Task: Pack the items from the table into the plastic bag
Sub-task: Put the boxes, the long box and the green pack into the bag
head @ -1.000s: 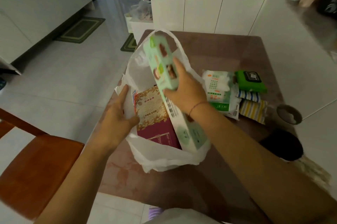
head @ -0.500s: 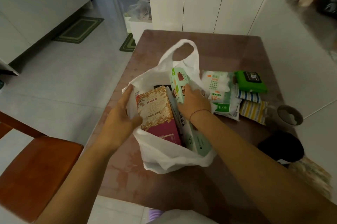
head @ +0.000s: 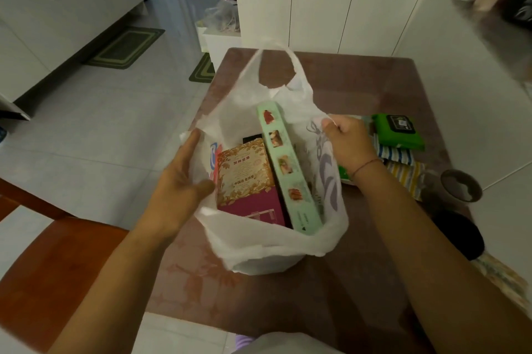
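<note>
A white plastic bag (head: 267,250) stands open on the brown table (head: 359,86). Inside it a long pale green box (head: 288,169) lies on edge beside a gold-and-maroon box (head: 244,178). My left hand (head: 178,189) grips the bag's left rim, thumb inside against the maroon box. My right hand (head: 345,140) pinches the bag's right rim and pulls it outward. To the right on the table lie a green wipes pack (head: 398,132), a blue-striped packet (head: 395,153) and a yellow-striped packet (head: 407,176). A white-and-green pack is mostly hidden behind my right wrist.
A dark round cup (head: 460,185) and a black object (head: 457,234) sit near the table's right edge. A wooden chair (head: 57,267) stands at the left front. White cabinets (head: 331,8) lie beyond the table's far end.
My right hand pushed the green box down into the bag, let it go and moved to the bag's right rim. The left hand stayed on the left rim.
</note>
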Motion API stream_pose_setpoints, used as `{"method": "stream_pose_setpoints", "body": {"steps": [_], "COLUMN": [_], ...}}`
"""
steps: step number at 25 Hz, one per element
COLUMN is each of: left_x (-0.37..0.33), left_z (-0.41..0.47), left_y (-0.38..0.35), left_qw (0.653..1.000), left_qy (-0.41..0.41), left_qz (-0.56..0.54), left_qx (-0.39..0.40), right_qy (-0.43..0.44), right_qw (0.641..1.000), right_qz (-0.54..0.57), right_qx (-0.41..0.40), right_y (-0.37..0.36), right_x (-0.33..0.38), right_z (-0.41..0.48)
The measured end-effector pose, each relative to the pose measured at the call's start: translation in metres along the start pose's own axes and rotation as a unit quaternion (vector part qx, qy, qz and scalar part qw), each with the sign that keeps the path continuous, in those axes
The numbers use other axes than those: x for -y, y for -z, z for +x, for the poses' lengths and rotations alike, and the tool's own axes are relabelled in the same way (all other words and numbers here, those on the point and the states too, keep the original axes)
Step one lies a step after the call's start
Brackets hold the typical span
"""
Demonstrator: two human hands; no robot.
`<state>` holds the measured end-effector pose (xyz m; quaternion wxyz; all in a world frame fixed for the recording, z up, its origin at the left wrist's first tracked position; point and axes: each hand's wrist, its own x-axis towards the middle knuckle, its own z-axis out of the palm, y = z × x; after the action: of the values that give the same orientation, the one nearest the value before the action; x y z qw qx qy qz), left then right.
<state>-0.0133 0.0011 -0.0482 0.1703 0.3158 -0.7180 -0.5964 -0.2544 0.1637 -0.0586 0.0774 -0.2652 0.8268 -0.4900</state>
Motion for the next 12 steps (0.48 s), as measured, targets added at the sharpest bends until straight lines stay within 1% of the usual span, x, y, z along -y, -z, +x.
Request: {"method": "stream_pose_setpoints", "body": {"steps": [2,6,8,11,12], "left_x": [0.003,0.011,0.012,0.01,0.008], "left_z": [0.001,0.0,0.001,0.007,0.01], "left_y": [0.006,0.0,-0.004,-0.009,-0.011], "left_qw": [1.0,0.999,0.999,0.997,0.996], "left_qy": [0.006,0.011,0.016,0.01,0.011], "left_qz": [-0.014,0.025,0.034,0.058,0.065], "left_qx": [-0.012,-0.028,-0.03,-0.04,-0.053], "right_qy": [0.015,-0.012,-0.031,-0.109,-0.126], "right_qw": [0.999,0.999,0.998,0.984,0.979], "right_qz": [0.048,0.026,0.057,0.139,0.154], "right_qx": [-0.015,0.047,0.025,-0.024,-0.053], "right_y": [0.0,-0.012,-0.014,-0.002,0.004], "right_x": [0.002,-0.01,-0.02,-0.041,-0.052], "right_z": [0.0,-0.015,-0.017,-0.007,0.0]}}
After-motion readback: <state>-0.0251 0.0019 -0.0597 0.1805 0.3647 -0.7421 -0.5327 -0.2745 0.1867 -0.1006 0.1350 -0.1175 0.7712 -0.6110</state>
